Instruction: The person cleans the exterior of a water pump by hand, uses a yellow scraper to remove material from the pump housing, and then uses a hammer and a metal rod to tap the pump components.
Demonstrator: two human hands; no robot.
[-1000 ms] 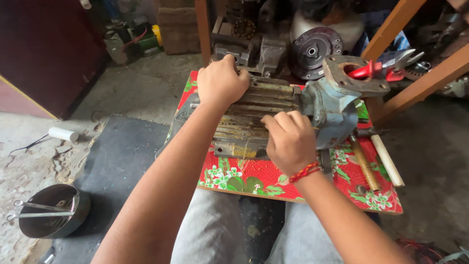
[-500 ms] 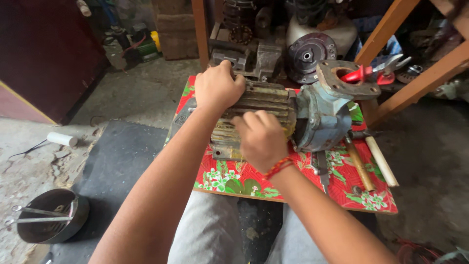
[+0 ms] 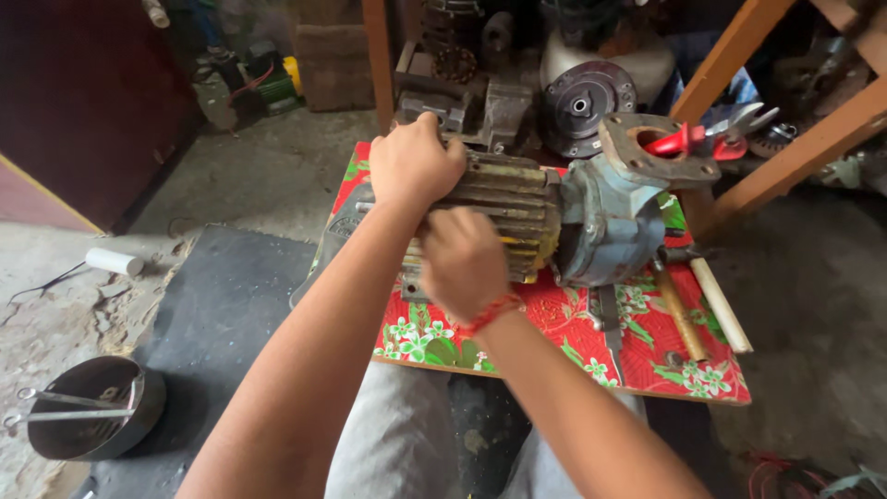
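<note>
The ribbed electric motor (image 3: pixel 517 217) is laid on its side on a red flowered cloth (image 3: pixel 647 346) covering a low board, with its grey-blue gearbox housing (image 3: pixel 614 217) at the 3 o'clock end. The left hand (image 3: pixel 416 162) is clamped over the top of the ribbed body at its 9 o'clock end, where it was also seen a second ago. The right hand (image 3: pixel 462 263), marked by a red wrist thread (image 3: pixel 490 314), has been shifted: a second ago it was set near the gearbox, and it is now closed against the near side of the body, closer to the left hand. Whether anything is gripped inside it cannot be told. From this shift, attention is judged to have passed toward the motor's rear end.

Wooden tool handles (image 3: pixel 698 310) are laid on the cloth at 4 o'clock of the motor, red-handled pliers (image 3: pixel 693 139) beyond the gearbox at 1 o'clock, and a metal bowl with tongs (image 3: pixel 88 416) on the floor at 8 o'clock.
</note>
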